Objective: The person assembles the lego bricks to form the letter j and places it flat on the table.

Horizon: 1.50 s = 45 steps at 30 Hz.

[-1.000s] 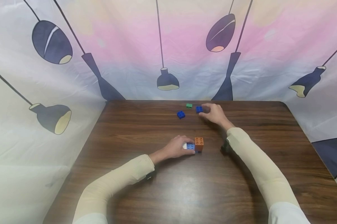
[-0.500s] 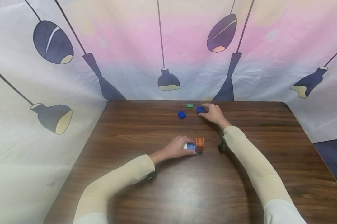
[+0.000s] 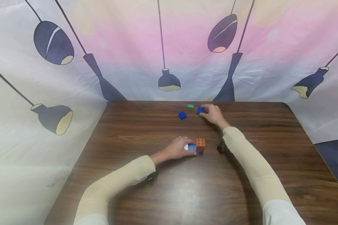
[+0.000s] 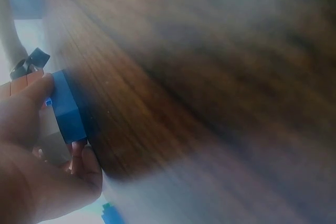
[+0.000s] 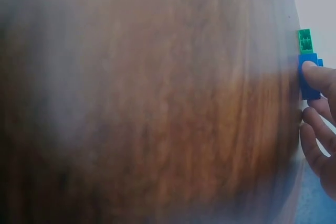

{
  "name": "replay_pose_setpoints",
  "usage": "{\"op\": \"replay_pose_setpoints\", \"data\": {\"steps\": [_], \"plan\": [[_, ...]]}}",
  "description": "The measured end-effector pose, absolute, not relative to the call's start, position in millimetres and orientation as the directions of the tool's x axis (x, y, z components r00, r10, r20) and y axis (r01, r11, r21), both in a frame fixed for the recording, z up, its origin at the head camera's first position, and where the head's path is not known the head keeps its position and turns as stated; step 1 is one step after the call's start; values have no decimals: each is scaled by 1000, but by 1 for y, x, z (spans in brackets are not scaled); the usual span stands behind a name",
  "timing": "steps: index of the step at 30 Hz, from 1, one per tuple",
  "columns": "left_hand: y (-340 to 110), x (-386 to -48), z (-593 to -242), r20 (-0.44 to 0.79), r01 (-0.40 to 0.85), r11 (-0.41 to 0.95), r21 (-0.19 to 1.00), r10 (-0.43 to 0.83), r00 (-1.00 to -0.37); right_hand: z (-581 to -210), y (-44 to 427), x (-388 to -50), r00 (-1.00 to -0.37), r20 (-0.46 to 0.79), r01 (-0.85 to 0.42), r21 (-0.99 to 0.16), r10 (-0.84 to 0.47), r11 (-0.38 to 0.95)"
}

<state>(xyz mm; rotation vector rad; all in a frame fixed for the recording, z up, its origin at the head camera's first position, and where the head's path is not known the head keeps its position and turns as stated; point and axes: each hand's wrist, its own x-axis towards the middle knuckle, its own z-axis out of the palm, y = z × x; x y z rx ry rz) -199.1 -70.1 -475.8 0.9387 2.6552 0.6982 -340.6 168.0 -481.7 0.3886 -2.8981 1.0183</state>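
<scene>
In the head view my left hand (image 3: 175, 148) grips a small assembly of toy building bricks near the middle of the table. A white brick (image 3: 186, 147), a light blue brick (image 3: 191, 147) and a taller orange brick (image 3: 200, 144) show in it. The left wrist view has the thumb against a blue brick (image 4: 68, 109) of that assembly. Farther back, my right hand (image 3: 215, 114) pinches a dark blue brick (image 3: 200, 110) standing on the table. Its thumb lies on the side of this blue brick (image 5: 308, 80) in the right wrist view.
Left of the right hand lie a second dark blue brick (image 3: 182, 115) and a small green brick (image 3: 190, 107), near the back edge of the brown wooden table (image 3: 146, 125). A printed cloth (image 3: 140, 62) with lamp drawings hangs behind the table.
The right forearm has shifted slightly left, and the right hand's fingers have settled closer around the dark blue brick. My left hand and its assembly stay in place.
</scene>
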Motion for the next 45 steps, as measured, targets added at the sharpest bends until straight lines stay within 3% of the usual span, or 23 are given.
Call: {"op": "replay_pose_setpoints", "data": {"steps": [26, 45], "plan": [[-72, -198, -474, -72, 511, 676, 530, 637, -768, -456, 177, -319, -932, 213, -361, -606, -293, 709], [-70, -199, -476, -85, 505, 688, 521, 631, -771, -438, 184, -272, -901, 301, -433, -593, -312, 679]]}}
